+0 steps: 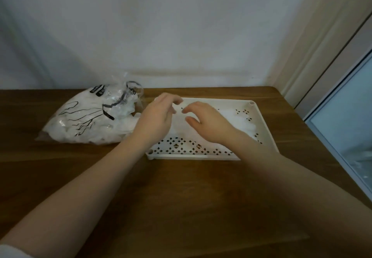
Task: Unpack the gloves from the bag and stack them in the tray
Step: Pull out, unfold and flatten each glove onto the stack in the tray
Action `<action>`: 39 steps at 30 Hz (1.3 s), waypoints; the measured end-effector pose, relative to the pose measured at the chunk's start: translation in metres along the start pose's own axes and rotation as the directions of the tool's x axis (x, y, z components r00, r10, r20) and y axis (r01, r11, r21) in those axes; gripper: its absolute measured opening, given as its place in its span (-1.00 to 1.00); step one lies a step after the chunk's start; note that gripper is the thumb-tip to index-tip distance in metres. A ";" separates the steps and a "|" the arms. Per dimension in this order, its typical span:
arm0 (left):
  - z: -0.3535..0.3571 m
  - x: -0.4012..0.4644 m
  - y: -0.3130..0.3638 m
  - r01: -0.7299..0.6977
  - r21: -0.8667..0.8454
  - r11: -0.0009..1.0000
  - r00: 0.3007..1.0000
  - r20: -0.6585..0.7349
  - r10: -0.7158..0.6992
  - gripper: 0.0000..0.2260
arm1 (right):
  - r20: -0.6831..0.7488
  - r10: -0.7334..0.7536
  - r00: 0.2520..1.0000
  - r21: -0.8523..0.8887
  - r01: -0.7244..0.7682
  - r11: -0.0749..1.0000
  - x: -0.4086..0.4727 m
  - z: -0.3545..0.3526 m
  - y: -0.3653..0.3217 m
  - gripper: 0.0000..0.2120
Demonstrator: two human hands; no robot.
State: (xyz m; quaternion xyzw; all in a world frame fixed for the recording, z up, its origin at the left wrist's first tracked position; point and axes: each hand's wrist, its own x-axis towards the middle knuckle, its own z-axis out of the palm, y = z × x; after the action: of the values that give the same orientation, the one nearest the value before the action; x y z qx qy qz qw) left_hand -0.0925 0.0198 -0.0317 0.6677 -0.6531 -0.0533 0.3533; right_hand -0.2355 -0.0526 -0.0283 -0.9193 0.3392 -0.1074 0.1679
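Observation:
A clear plastic bag with black line print lies on the left of the table, stuffed with white translucent gloves; its open mouth faces the tray. The white perforated tray sits to the right, with a pile of thin gloves in it. Both hands hover over the tray's left half, fingertips nearly meeting. My left hand has its fingers curled against the thumb and seems to pinch a filmy glove that spreads below. My right hand is palm down with loosely bent fingers on the gloves. The film is blurred.
The brown wooden table reaches a white wall at the back. Its right edge runs next to a door frame and a glass panel. Bare wood lies in front of the tray and the bag.

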 end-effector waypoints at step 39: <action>-0.049 -0.012 0.013 0.515 -0.732 0.445 0.851 0.377 -0.364 -0.89 | -0.001 0.319 0.948 0.949 -0.099 0.298 0.000 -0.024 -0.028 -0.84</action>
State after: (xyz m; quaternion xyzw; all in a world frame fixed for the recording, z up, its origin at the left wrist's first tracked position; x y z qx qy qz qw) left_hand -0.0789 0.0523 0.0075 0.5684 -0.3837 -0.4911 0.5371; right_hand -0.2263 -0.0381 0.0042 -0.5839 0.3453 -0.3474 0.6474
